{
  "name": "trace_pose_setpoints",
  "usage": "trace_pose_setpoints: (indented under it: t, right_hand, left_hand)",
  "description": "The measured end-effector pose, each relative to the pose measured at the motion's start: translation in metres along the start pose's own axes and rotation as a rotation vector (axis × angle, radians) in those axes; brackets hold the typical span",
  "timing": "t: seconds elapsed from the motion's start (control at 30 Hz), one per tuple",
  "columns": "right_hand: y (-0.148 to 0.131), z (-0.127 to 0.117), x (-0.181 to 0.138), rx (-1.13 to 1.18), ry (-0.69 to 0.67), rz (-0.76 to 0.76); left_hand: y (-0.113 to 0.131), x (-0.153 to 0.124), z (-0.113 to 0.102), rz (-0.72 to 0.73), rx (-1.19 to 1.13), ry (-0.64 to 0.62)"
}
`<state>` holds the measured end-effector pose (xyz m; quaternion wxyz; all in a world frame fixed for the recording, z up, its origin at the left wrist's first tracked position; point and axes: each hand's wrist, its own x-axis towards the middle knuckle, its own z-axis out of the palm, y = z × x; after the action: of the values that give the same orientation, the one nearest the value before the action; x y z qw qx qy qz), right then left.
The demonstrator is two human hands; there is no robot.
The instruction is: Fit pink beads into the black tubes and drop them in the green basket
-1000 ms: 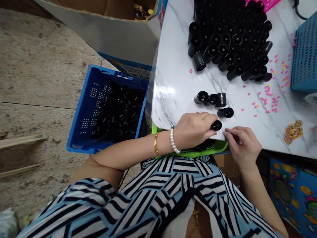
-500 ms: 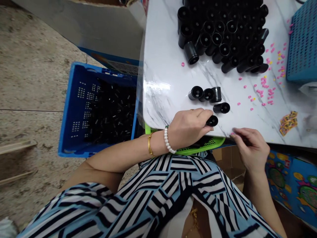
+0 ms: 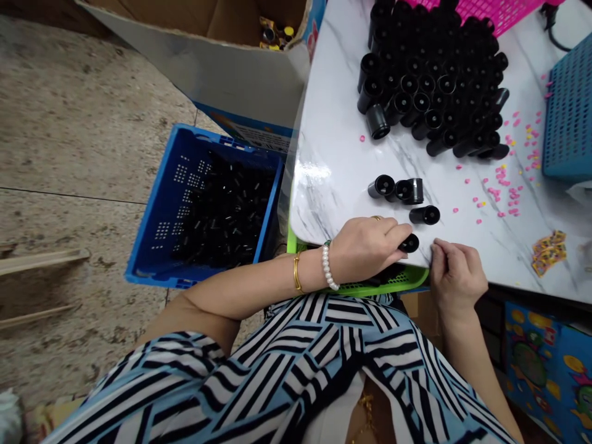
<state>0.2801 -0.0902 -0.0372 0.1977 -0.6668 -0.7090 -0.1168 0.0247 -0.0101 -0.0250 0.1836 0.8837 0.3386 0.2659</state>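
Observation:
My left hand (image 3: 370, 250) is closed around a short black plastic tube (image 3: 409, 243), its open end facing right, at the table's front edge. To the right of it my right hand (image 3: 457, 271) is closed in a pinch at the edge; whatever lies between thumb and finger is hidden. Just beyond my left hand another black tube (image 3: 424, 214) lies on its side. Past that, a tube (image 3: 383, 185) and two shorter black pieces (image 3: 409, 191) form a row. A dense group of similar black tubes (image 3: 430, 98) stands farther back.
Small pink pieces (image 3: 501, 176) and a few yellow ones lie scattered at the right, near a blue basket (image 3: 567, 117) and orange wrappers (image 3: 549, 252). A green basket (image 3: 402, 281) is under the table edge. A blue crate (image 3: 155, 203) of black parts and a carton (image 3: 240, 80) stand left.
My right hand has moved left, nearer the tube, and its fingers have closed into a pinch. My left hand keeps its hold. The whole view has shifted, showing more of the far table.

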Motion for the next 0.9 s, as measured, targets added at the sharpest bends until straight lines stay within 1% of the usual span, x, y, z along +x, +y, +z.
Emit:
trace_pose_setpoints:
  t: [0.13, 0.2, 0.27, 0.37, 0.4, 0.47, 0.57, 0.73, 0.9]
  right_hand:
    - [0.001, 0.004, 0.006, -0.019, -0.007, 0.048]
    - [-0.003, 0.0, 0.012, 0.034, -0.019, 0.093]
    - [-0.013, -0.009, 0.018, 0.174, -0.041, 0.18]
    - [-0.038, -0.027, 0.024, 0.507, -0.066, 0.348]
    - [-0.048, -0.031, 0.025, 0.602, -0.073, 0.378]
    - [-0.064, -0.036, 0.027, 0.702, -0.094, 0.367]
    - [-0.078, -0.033, 0.03, 0.696, -0.116, 0.337]
    - [-0.081, -0.024, 0.031, 0.679, -0.063, 0.384]
    - [-0.083, -0.023, 0.031, 0.804, -0.052, 0.491]
  left_hand:
    - [0.0, 0.0, 0.001, -0.011, -0.007, -0.003]
    - [0.0, 0.0, 0.002, -0.013, -0.004, -0.004]
    - [-0.001, 0.0, 0.002, -0.008, -0.007, -0.01]
    - [-0.001, 0.0, 0.001, 0.0, -0.015, -0.014]
    - [0.0, 0.0, 0.0, -0.001, -0.016, -0.014]
    - [0.0, 0.0, -0.001, -0.007, -0.013, -0.019]
    - [0.0, 0.0, -0.002, -0.012, -0.015, -0.037]
    - [0.0, 0.001, -0.002, -0.001, -0.018, -0.041]
    - [0.002, 0.001, -0.002, 0.0, -0.012, -0.01]
